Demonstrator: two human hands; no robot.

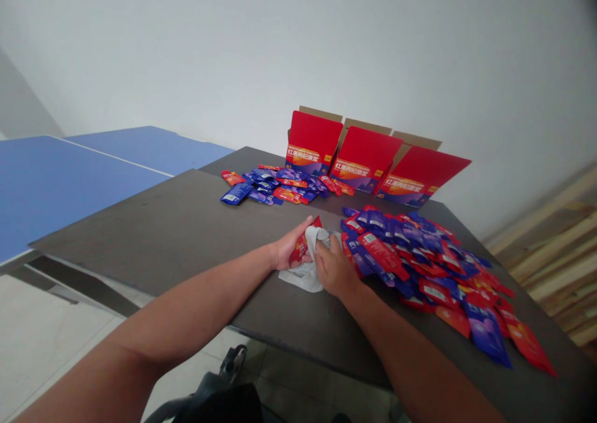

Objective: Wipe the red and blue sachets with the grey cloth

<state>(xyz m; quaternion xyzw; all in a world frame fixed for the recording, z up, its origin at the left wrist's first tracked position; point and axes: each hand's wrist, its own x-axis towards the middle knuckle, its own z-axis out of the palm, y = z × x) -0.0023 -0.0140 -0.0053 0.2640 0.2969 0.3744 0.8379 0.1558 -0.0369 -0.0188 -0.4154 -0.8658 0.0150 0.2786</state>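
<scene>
My left hand grips a red sachet upright at the middle of the dark table top. My right hand presses a crumpled white cloth against that sachet, and the fingers close over the cloth. The lower part of the sachet is hidden by my fingers. Just right of my right hand lies a large loose heap of red and blue-purple sachets. A smaller heap of similar sachets lies farther back.
Three open red cardboard boxes with printed fronts stand in a row at the table's far edge, against a white wall. Blue table-tennis tables adjoin on the left. Wooden slats lean at right; a black object sits below.
</scene>
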